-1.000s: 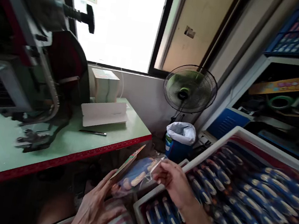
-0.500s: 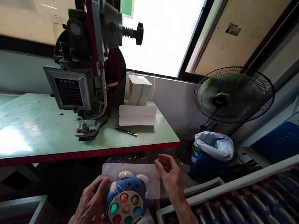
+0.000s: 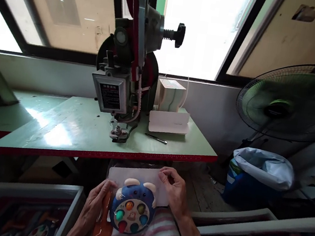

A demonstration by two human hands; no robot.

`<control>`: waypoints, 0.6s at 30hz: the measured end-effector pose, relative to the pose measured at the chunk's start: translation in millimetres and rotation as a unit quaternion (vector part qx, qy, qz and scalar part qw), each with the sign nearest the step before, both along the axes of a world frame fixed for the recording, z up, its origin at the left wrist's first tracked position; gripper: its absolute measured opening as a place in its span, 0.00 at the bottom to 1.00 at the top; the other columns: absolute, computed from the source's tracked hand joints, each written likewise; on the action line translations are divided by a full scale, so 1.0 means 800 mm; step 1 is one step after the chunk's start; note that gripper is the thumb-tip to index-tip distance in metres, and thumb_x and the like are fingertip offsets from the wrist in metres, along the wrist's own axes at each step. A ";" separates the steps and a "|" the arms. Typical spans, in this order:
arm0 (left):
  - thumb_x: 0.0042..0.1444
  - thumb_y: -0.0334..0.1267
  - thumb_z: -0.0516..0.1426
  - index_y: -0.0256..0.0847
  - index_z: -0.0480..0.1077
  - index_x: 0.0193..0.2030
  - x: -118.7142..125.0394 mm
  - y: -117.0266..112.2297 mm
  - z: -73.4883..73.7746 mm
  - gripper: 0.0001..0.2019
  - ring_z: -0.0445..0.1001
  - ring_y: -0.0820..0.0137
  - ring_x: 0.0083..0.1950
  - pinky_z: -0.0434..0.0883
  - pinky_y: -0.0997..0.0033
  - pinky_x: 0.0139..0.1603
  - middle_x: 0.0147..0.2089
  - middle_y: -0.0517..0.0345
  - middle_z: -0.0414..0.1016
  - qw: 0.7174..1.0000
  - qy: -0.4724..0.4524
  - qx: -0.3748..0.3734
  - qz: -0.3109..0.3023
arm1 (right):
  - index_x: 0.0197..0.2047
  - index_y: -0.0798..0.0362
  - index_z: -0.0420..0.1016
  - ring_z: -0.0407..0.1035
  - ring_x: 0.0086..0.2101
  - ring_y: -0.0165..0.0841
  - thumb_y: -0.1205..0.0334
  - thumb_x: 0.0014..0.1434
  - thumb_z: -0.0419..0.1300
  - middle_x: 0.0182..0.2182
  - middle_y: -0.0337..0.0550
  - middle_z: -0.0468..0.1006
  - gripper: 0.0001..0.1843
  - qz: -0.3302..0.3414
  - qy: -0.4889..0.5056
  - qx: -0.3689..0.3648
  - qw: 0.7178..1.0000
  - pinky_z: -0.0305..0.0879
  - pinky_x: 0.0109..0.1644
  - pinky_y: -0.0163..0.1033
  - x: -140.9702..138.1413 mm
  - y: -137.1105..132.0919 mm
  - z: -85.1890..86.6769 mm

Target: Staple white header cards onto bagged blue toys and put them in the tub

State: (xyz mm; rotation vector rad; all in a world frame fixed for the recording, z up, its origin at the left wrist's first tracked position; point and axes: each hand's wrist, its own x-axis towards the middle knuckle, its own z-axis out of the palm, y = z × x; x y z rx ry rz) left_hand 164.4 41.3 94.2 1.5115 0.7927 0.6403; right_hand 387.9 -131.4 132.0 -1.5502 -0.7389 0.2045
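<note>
A blue animal-shaped toy [image 3: 133, 208] with cream ears and several coloured knobs lies in a clear plastic bag above my lap. Beside it in the bag is an orange piece [image 3: 103, 229] with a narrow handle, which looks like a toy hammer. A white card [image 3: 135, 173] spans the top of the bag. My left hand [image 3: 94, 203] grips the bag's left edge, thumb on top. At the card's upper right corner, my right hand [image 3: 175, 189] pinches the edge with thumb and forefinger. How much of the bag film is between those fingers is unclear.
A stapling-type machine [image 3: 129, 71] stands on the green table [image 3: 77, 126], with a folded white card [image 3: 168, 122] and a pen-like tool [image 3: 156, 138]. Crates [image 3: 76, 196] [image 3: 236, 223] holding toys flank my lap. A fan [image 3: 282, 108] and lined bin [image 3: 257, 179] stand right.
My view has turned left, bringing more of the left crate into sight. My right hand has come in against the card's upper right corner. My left hand keeps its hold.
</note>
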 end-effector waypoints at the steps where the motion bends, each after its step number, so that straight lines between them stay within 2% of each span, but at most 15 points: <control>1: 0.64 0.59 0.53 0.41 0.77 0.35 -0.005 0.003 -0.002 0.23 0.73 0.68 0.35 0.70 0.75 0.35 0.35 0.59 0.77 1.000 0.007 0.019 0.008 | 0.32 0.48 0.79 0.73 0.35 0.39 0.46 0.62 0.65 0.34 0.44 0.81 0.15 0.021 0.024 -0.001 1.000 0.68 0.39 0.42 -0.010 0.004 0.001; 4: 0.64 0.59 0.53 0.42 0.79 0.41 -0.016 0.008 -0.008 0.23 0.78 0.60 0.46 0.73 0.68 0.47 0.43 0.54 0.81 0.994 0.035 0.101 0.008 | 0.33 0.48 0.74 0.72 0.30 0.36 0.45 0.64 0.63 0.28 0.40 0.78 0.16 0.071 0.068 -0.005 0.995 0.68 0.36 0.40 -0.041 0.017 0.002; 7: 0.65 0.58 0.52 0.43 0.80 0.47 -0.022 0.008 -0.006 0.23 0.77 0.55 0.53 0.72 0.60 0.56 0.50 0.49 0.81 0.987 0.044 0.149 0.031 | 0.34 0.47 0.70 0.71 0.27 0.34 0.45 0.67 0.60 0.26 0.38 0.76 0.16 0.049 0.065 -0.004 0.997 0.67 0.34 0.39 -0.065 0.027 0.005; 11: 0.67 0.58 0.49 0.43 0.81 0.43 -0.031 0.007 0.008 0.25 0.77 0.55 0.54 0.71 0.61 0.58 0.50 0.51 0.83 0.986 0.045 0.134 0.086 | 0.37 0.46 0.73 0.73 0.29 0.36 0.44 0.67 0.59 0.27 0.39 0.77 0.15 0.003 0.043 0.008 0.999 0.70 0.36 0.39 -0.063 0.038 0.002; 15: 0.65 0.58 0.52 0.42 0.83 0.41 -0.038 0.012 0.021 0.25 0.78 0.56 0.51 0.73 0.65 0.54 0.47 0.52 0.83 0.991 0.037 0.106 0.073 | 0.36 0.47 0.73 0.72 0.30 0.36 0.43 0.66 0.58 0.26 0.39 0.77 0.17 -0.068 0.053 0.018 0.996 0.69 0.38 0.40 -0.044 0.053 -0.018; 18: 0.64 0.56 0.56 0.43 0.83 0.44 -0.041 0.023 0.022 0.21 0.76 0.55 0.57 0.71 0.66 0.58 0.52 0.53 0.83 0.994 0.004 0.086 0.062 | 0.37 0.47 0.72 0.69 0.28 0.35 0.44 0.67 0.57 0.25 0.36 0.74 0.16 -0.026 0.054 0.020 0.998 0.67 0.36 0.39 -0.041 0.063 -0.032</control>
